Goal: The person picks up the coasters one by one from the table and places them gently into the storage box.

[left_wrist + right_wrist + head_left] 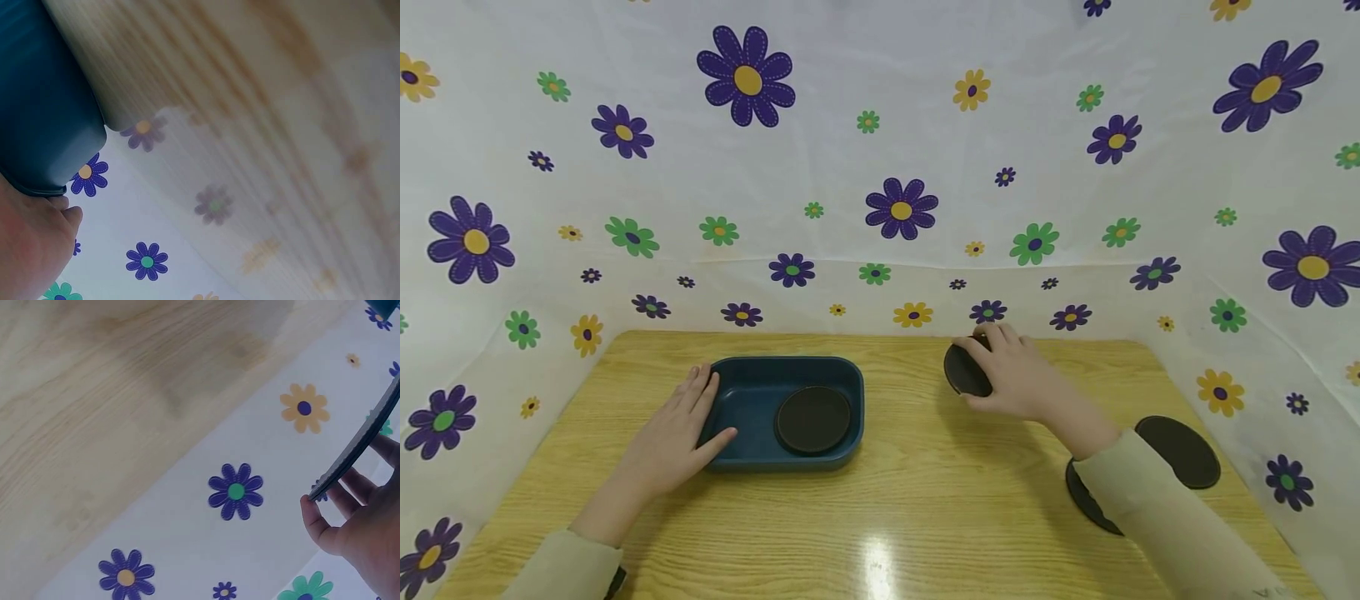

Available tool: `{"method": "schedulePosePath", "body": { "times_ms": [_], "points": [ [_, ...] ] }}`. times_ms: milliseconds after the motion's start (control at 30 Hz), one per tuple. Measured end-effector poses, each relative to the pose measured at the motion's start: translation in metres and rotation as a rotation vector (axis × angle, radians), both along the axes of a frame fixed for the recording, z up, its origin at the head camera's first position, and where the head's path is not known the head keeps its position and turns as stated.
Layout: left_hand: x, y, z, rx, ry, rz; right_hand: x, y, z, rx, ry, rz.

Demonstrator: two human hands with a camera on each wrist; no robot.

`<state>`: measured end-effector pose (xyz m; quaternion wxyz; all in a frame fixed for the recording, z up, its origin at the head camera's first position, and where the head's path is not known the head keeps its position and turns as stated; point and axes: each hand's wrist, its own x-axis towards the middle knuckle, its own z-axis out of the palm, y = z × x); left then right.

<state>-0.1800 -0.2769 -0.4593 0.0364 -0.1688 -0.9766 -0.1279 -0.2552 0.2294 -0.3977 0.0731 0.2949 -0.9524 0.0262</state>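
A dark blue rectangular tray [745, 408] stands on the left half of the table, with one black round disc [813, 420] lying inside toward its right end. My left hand [673, 437] rests on the tray's left rim, fingers straight and thumb reaching over the near corner. To the right of the tray, my right hand [1011, 375] grips a second thin black disc [964, 369] by its edges, tilted and raised over the table. The right wrist view shows that held disc [356, 447] nearly edge-on between thumb and fingers.
Two more black discs lie at the right of the table: one disc [1180, 451] beyond the right forearm, the other disc [1086, 500] partly hidden under the sleeve. A white flowered cloth [820, 158] hangs around the back and sides of the wooden table [925, 517].
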Motion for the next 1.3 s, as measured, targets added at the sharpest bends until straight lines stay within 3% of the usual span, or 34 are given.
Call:
{"method": "schedulePosePath", "body": {
  "times_ms": [600, 1100, 1300],
  "points": [
    [0.000, 0.000, 0.000, -0.011, -0.007, 0.003, -0.008, -0.070, 0.017, -0.125, -0.019, 0.150],
    [0.001, 0.001, -0.001, 0.000, -0.001, 0.009, -0.010, -0.122, 0.022, -0.121, -0.014, 0.253],
    [0.000, 0.000, -0.001, -0.004, 0.000, 0.009, -0.008, -0.136, 0.016, -0.090, -0.036, 0.274]
  ]
}}
